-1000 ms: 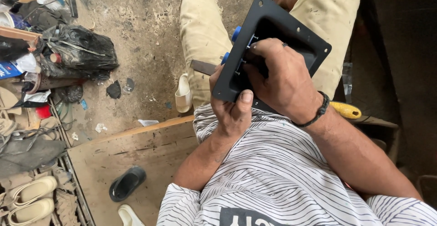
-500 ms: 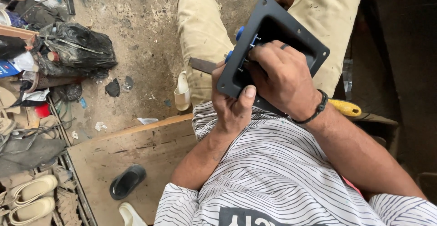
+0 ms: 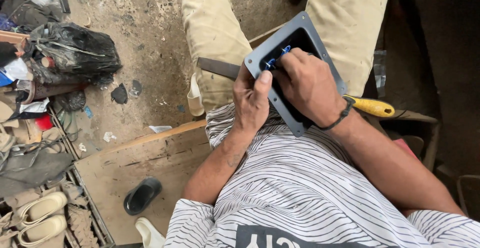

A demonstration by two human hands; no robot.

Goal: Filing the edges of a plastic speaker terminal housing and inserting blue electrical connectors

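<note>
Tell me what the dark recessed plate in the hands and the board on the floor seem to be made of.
The recessed plate looks like pressed metal or moulded plastic with a matte dark-grey coat: thin even rim, small screw holes, soft sheen; which one is unclear. The left hand grips its edge; the right hand works inside the recess. The board looks like bare, scuffed wood or plywood: tan with grain streaks.

Soft, even daylight, sharp focus at centre, dim shadow along the right edge.
</note>
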